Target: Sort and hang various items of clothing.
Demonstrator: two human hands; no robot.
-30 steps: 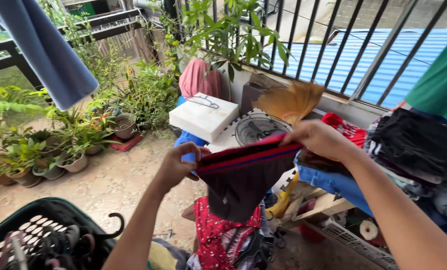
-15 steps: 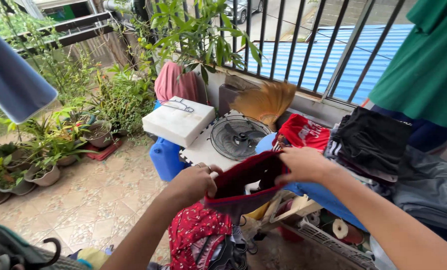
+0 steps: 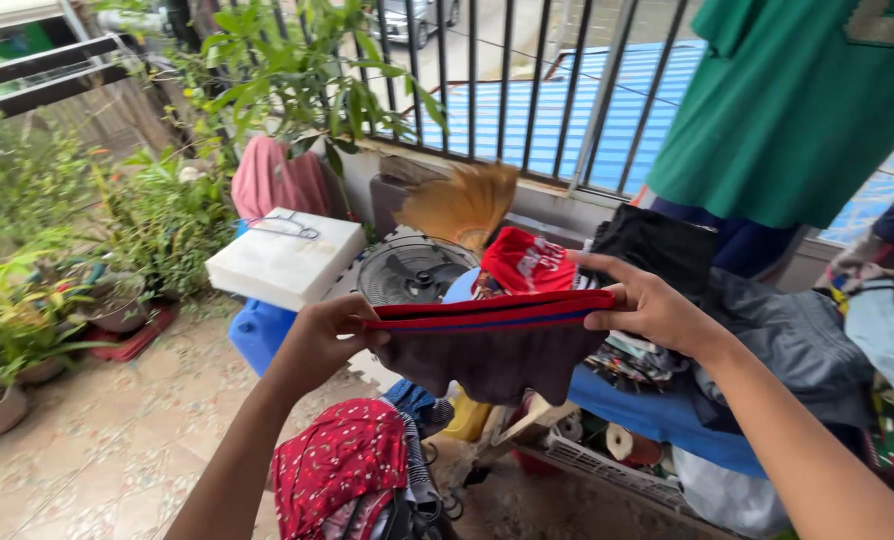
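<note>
A small dark brown garment (image 3: 487,355) with a red and blue striped waistband is stretched flat between both hands at chest height. My left hand (image 3: 322,335) pinches the waistband's left end. My right hand (image 3: 647,305) grips the right end, fingers over the top. Below the garment lies a heap of clothes topped by a red patterned cloth (image 3: 337,465). Behind it, a pile of folded clothes (image 3: 657,250) with a red shirt (image 3: 529,262) rests along the railing side.
A green shirt (image 3: 797,100) hangs at the upper right. A fan grille (image 3: 407,270), a white box (image 3: 285,258), a blue container (image 3: 257,335) and a straw broom (image 3: 457,200) crowd the wall. Potted plants (image 3: 117,300) line the left on a tiled floor (image 3: 97,450). Black railing bars (image 3: 537,80) close the back.
The garment went from bunched and half folded to pulled out flat and level between my hands. The view swung right, so the green shirt fills more of the upper right.
</note>
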